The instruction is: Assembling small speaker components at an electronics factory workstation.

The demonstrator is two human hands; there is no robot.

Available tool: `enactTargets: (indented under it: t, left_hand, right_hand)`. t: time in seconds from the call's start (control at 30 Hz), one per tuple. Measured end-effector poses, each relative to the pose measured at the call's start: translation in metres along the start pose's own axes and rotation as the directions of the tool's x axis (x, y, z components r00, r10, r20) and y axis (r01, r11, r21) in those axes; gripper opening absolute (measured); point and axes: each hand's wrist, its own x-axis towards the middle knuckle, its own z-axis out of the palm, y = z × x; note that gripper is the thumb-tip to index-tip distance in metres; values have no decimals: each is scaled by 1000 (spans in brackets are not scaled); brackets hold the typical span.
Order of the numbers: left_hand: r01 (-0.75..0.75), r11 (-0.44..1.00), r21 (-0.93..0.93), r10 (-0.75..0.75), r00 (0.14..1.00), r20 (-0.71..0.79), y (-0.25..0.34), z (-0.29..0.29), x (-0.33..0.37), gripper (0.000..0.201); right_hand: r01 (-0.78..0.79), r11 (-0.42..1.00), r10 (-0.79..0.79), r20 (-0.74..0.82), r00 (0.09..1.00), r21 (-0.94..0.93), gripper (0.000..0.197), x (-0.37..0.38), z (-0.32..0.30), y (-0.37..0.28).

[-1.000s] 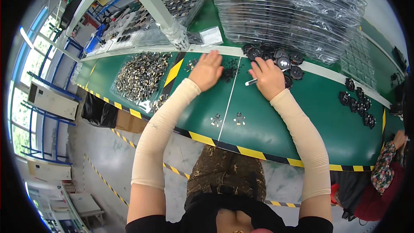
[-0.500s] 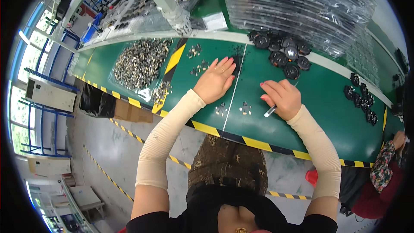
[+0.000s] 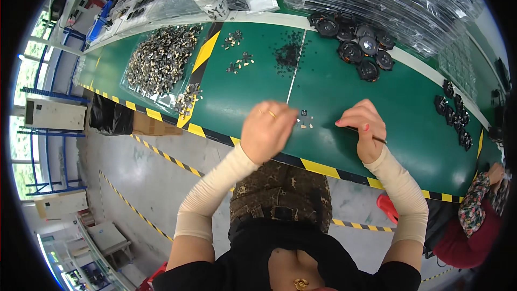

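My left hand (image 3: 269,132) hovers over the near middle of the green table (image 3: 334,97), slightly blurred. Its fingers are pinched together, and whatever is between them is too small to make out. Just right of those fingertips lies a little set of parts (image 3: 305,119), a dark square piece with small pale pieces around it. Beyond that set, my right hand (image 3: 365,129) is closed round a slim metal tool (image 3: 380,139), mostly hidden by the fingers. Farther off is a scatter of tiny black pieces (image 3: 288,56).
At left, a big heap of small metal parts (image 3: 161,62) fills a clear tray, with a smaller pile (image 3: 188,100) beside it. Small clusters (image 3: 242,60) lie nearby. Round black housings (image 3: 368,48) and stacked clear plastic trays (image 3: 371,5) stand behind; more black parts (image 3: 453,113) are right. Another person's hand (image 3: 496,173) is far right.
My left hand has drawn back from the black pieces toward me and its fingers have closed. My right hand has shifted slightly right and nearer, turning the tool. The whole view has moved a little.
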Motion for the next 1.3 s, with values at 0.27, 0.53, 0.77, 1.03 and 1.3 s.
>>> enactTargets:
  t: [0.27, 0.53, 0.77, 1.03, 1.3]
  left_hand:
    - [-58, 997, 57, 53, 995, 84, 14, 17, -15, 29]
    - [-38, 999, 27, 35, 992, 118, 13, 15, -14, 30]
    - [-28, 999, 27, 25, 994, 105, 12, 16, -13, 30]
    - [-45, 997, 66, 39, 995, 95, 14, 17, -10, 26]
    - [-4, 998, 62, 0, 997, 73, 11, 18, -12, 24]
  right_hand:
    - [-256, 942, 232, 132, 964, 216, 24, -2, 10, 0]
    - [-348, 924, 319, 183, 930, 160, 15, -2, 17, -3]
    - [-334, 929, 303, 190, 934, 159, 16, -2, 17, -3]
    - [-306, 943, 279, 187, 942, 133, 17, -1, 18, -5]
    - [-304, 944, 272, 220, 937, 126, 17, -2, 17, -6]
